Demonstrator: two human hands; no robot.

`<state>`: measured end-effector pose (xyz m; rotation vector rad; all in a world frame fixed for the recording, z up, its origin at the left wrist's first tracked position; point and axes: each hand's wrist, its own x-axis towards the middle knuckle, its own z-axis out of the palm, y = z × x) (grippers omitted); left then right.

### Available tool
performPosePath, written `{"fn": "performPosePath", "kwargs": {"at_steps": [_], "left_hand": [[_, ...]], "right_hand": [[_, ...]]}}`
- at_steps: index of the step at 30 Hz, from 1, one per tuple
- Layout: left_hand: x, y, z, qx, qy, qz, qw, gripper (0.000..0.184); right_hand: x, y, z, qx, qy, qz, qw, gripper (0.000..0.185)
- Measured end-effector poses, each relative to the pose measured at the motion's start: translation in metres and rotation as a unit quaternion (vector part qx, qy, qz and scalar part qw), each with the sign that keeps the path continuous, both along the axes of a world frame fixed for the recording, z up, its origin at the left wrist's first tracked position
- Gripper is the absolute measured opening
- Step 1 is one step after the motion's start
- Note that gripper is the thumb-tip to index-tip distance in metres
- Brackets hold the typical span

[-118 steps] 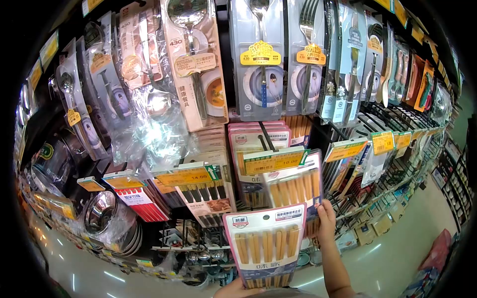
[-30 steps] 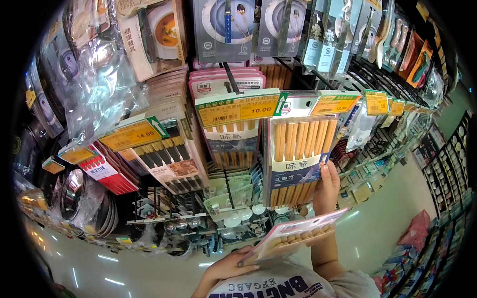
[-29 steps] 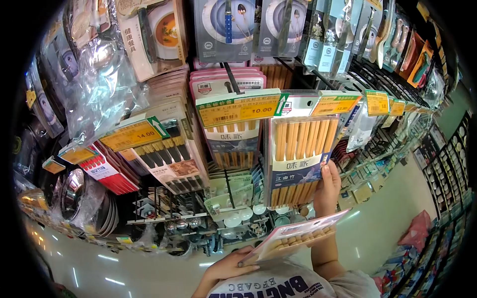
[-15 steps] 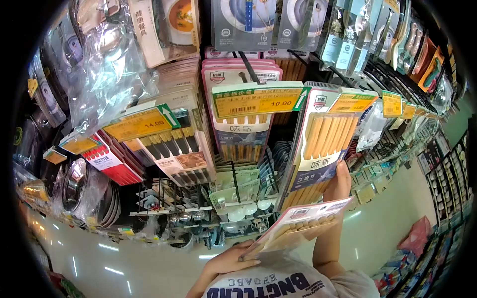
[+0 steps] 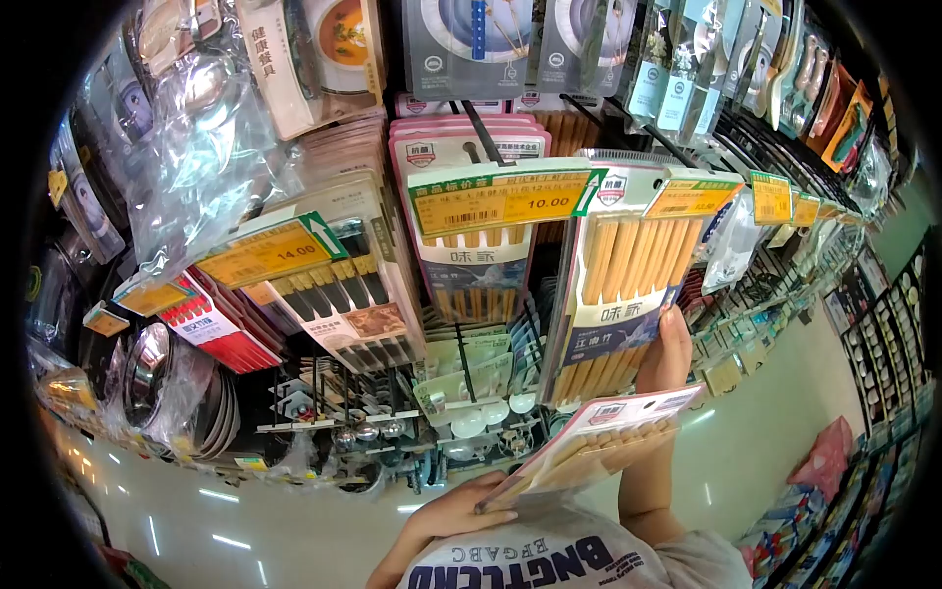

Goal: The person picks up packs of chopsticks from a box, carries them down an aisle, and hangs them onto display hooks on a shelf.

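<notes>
My left hand [image 5: 463,508] is closed on the left edge of a clear-fronted chopstick pack [image 5: 606,442], which lies tilted in front of my shirt. The rounded tips of light wooden chopsticks show through its window. My right hand [image 5: 671,353] grips the right edge of another chopstick pack [image 5: 616,329], with a dark blue band and pale bamboo sticks. That pack stands upright at the rack, its top partly behind a yellow price tag [image 5: 695,194]. Most of my right fingers are hidden behind it; the thumb shows in front.
Similar chopstick packs [image 5: 471,265] hang beside it behind a 10.00 tag [image 5: 505,201]. Black-handled chopstick packs [image 5: 343,309] and red ones [image 5: 218,324] hang to the left. Metal hooks stick out. Ladles and spoons [image 5: 383,430] hang below, above a shiny floor [image 5: 324,535].
The pack at my right hand has turned slightly to face me more squarely. The view has shifted a little; my left hand keeps its hold on the other pack.
</notes>
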<state>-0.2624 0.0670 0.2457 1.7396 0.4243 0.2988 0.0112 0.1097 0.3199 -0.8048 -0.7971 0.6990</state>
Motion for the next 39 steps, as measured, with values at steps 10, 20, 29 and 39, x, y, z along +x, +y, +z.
{"fn": "performPosePath", "kwargs": {"at_steps": [10, 20, 29, 39], "left_hand": [[-0.001, -0.001, -0.005, 0.032, -0.016, -0.002, 0.999, 0.045], [-0.002, -0.002, -0.003, 0.033, -0.02, 0.007, 0.999, 0.044], [-0.002, -0.003, -0.007, 0.052, -0.012, 0.005, 0.999, 0.044], [-0.004, 0.0, 0.0, -0.043, 0.066, 0.003, 0.997, 0.051]], "right_hand": [[-0.003, 0.002, -0.006, 0.022, 0.063, -0.015, 0.998, 0.027], [-0.006, -0.003, -0.002, 0.024, 0.033, -0.005, 0.999, 0.032], [-0.012, 0.002, -0.009, 0.019, 0.076, -0.009, 0.997, 0.03], [-0.002, 0.007, -0.018, 0.042, 0.053, -0.01, 0.998, 0.034]]}}
